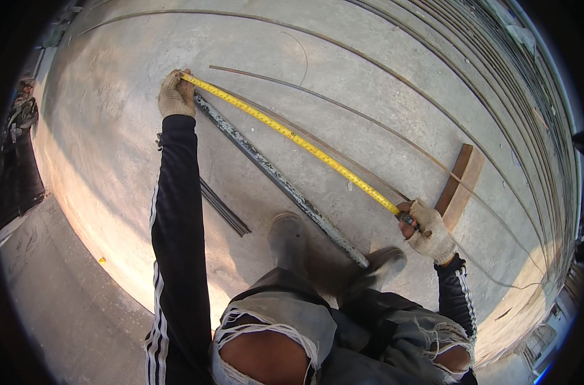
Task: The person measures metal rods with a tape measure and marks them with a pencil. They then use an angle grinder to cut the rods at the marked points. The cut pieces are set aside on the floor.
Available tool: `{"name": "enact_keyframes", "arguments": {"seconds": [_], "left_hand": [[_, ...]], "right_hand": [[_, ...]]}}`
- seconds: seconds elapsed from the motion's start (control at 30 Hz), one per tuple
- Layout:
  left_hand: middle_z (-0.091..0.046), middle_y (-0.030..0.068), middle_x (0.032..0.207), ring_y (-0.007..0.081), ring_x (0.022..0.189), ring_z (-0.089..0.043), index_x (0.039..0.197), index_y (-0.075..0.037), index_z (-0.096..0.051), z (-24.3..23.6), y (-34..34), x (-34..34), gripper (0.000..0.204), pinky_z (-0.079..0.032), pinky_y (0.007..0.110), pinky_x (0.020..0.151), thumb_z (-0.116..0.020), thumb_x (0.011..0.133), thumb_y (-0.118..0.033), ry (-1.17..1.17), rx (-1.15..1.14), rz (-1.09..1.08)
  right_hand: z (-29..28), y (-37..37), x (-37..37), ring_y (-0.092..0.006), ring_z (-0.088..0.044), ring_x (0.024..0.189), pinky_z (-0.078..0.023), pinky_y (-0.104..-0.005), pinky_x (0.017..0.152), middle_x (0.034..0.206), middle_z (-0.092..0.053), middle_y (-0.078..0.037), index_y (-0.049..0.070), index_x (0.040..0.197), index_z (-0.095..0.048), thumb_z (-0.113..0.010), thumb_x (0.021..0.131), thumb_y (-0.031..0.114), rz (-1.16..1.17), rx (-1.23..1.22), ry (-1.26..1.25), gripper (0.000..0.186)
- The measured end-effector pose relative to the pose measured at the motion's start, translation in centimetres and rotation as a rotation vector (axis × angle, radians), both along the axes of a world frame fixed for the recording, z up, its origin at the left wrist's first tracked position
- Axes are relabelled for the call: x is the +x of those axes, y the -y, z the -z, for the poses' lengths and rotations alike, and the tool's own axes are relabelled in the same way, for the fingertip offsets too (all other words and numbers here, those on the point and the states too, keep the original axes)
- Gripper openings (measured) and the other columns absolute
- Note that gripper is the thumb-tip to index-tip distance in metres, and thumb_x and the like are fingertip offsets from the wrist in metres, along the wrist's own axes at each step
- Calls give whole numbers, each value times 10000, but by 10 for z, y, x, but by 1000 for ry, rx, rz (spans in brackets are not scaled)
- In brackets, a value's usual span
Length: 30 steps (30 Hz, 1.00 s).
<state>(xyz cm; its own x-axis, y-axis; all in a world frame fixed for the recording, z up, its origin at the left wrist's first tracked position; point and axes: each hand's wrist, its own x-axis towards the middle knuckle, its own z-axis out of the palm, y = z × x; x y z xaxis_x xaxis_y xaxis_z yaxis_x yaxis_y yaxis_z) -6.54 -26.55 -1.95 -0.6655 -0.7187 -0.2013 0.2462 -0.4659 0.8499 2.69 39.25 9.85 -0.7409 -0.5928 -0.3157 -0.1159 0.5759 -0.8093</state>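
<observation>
Gripping the tape measure (293, 135) by its end in left hand (175, 95), case (408, 220) in right hand (431, 232), best drawn taut between.

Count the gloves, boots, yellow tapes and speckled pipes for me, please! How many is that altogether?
Gloves: 2
Boots: 2
Yellow tape: 1
Speckled pipe: 1
Total: 6

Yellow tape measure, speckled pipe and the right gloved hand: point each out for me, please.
Yellow tape measure (293, 135): head view, middle of the extended blade.
Speckled pipe (277, 174): head view, about midway along its length.
Right gloved hand (431, 232): head view, back of the glove.
</observation>
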Motion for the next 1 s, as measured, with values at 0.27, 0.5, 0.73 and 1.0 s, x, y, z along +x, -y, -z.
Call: {"name": "enact_keyframes", "arguments": {"seconds": [0.27,0.5,0.73,1.0], "left_hand": [[-698,177,1104,378,1077,-737,1129,80,-664,-2,-10,1,175,-665,425,874,-653,973,3,3,-10,-79],[-685,189,1155,375,1110,-732,1124,87,-657,8,-3,2,154,-666,387,865,-641,989,17,-33,4,-15],[-673,200,1174,386,1176,-709,1179,97,-624,15,14,5,182,-659,384,909,-610,1021,8,84,-55,42],[-696,241,1241,332,1201,-689,1153,75,-649,26,63,-8,199,-595,412,1060,-646,1048,-95,207,-76,208]], "right_hand": [[-2,-2,-3,-264,-646,734,-518,-355,682,907,-620,-154,-68,1200,-679,-713,897,93,-30,28,-21,345],[-1,-3,-4,-285,-649,729,-522,-366,678,898,-617,-160,-64,1202,-676,-710,898,103,-31,39,-13,350],[-1,-11,-3,-335,-682,783,-544,-409,702,939,-621,-159,10,1226,-683,-773,877,145,-75,81,-90,385],[8,-39,21,-337,-640,775,-530,-420,692,950,-563,-150,12,1231,-674,-750,811,115,1,196,-177,439]]}}
